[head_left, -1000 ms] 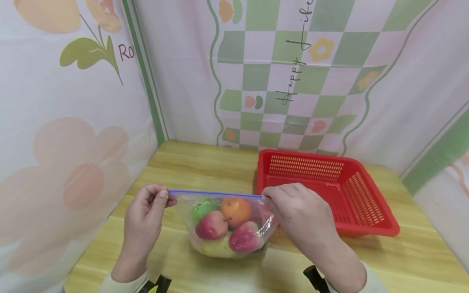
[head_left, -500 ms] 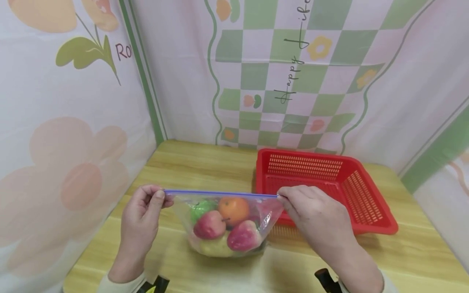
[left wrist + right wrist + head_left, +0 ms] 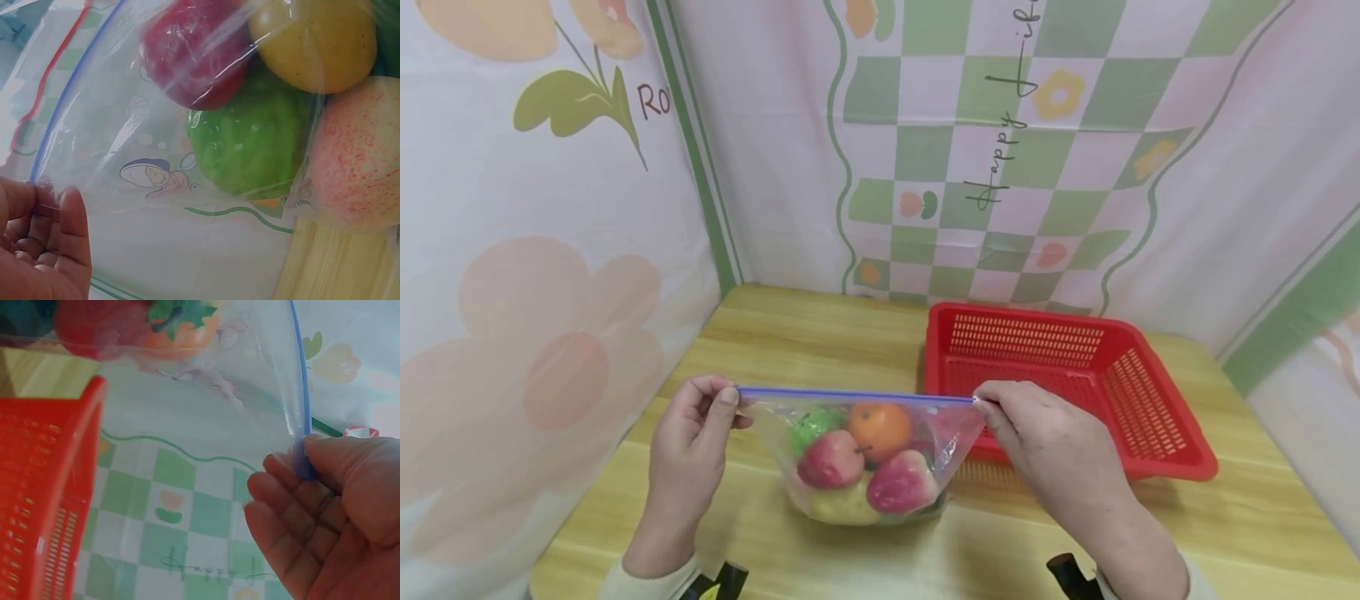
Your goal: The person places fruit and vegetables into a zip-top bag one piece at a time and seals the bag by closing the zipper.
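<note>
A clear zip bag (image 3: 951, 425) with a blue zip strip spans the gap between my two hands, its top edge stretched straight. My left hand (image 3: 691, 442) pinches the left end of the strip between thumb and fingers. At the other end, my right hand (image 3: 1048, 433) pinches the corner, as the right wrist view also shows. Inside the bag lie an orange (image 3: 880, 429), a red apple (image 3: 831, 460), a pinkish-red fruit (image 3: 901, 483), a green bumpy fruit (image 3: 247, 144) and a yellow fruit low down. A peach-coloured fruit (image 3: 359, 153) shows in the left wrist view.
A red perforated plastic basket (image 3: 1176, 417) stands on the wooden table (image 3: 805, 329), behind and to the right of the bag; my right hand overlaps its near side. A patterned curtain (image 3: 790, 167) closes off the back and left of the table.
My right hand has slid right along the zip strip from partway to the bag's right corner, drawing the top edge out longer. The left hand keeps its pinch, nearly still.
</note>
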The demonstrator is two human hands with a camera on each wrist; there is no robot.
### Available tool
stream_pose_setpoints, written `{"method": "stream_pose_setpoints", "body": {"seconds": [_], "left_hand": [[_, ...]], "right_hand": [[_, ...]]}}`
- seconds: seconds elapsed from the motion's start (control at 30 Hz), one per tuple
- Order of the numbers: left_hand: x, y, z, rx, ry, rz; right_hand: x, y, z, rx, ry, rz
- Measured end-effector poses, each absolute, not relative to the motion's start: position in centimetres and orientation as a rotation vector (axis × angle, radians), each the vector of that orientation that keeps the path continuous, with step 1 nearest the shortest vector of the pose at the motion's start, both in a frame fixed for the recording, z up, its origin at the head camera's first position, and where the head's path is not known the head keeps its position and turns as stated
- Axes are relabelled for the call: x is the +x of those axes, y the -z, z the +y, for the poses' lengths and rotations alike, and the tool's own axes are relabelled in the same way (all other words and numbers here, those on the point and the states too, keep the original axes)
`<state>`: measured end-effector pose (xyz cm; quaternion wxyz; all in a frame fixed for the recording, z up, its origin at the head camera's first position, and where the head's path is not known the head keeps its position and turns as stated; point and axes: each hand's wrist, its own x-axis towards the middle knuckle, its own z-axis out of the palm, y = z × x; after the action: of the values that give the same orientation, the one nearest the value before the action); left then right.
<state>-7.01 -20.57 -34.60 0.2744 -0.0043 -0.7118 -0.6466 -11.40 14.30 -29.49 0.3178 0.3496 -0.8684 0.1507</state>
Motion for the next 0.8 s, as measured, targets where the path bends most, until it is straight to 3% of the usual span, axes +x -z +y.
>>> {"method": "stream_pose_setpoints", "body": {"seconds": [0.13, 0.43, 0.8], "left_hand": [[-7.1, 34.8, -20.7, 0.002, 1.762, -1.926], [-7.3, 36.1, -21.3, -0.147, 1.889, -1.954], [-8.2, 40.3, -21.8, -0.661, 1.751, -2.616]], "right_hand": [[-11.4, 30.1, 14.2, 0.893, -0.583, -2.378], [-10.5, 32.9, 14.3, 0.718, -1.544, -2.725], [-9.3, 37.3, 13.3, 0.780, -1.128, -3.120]]}}
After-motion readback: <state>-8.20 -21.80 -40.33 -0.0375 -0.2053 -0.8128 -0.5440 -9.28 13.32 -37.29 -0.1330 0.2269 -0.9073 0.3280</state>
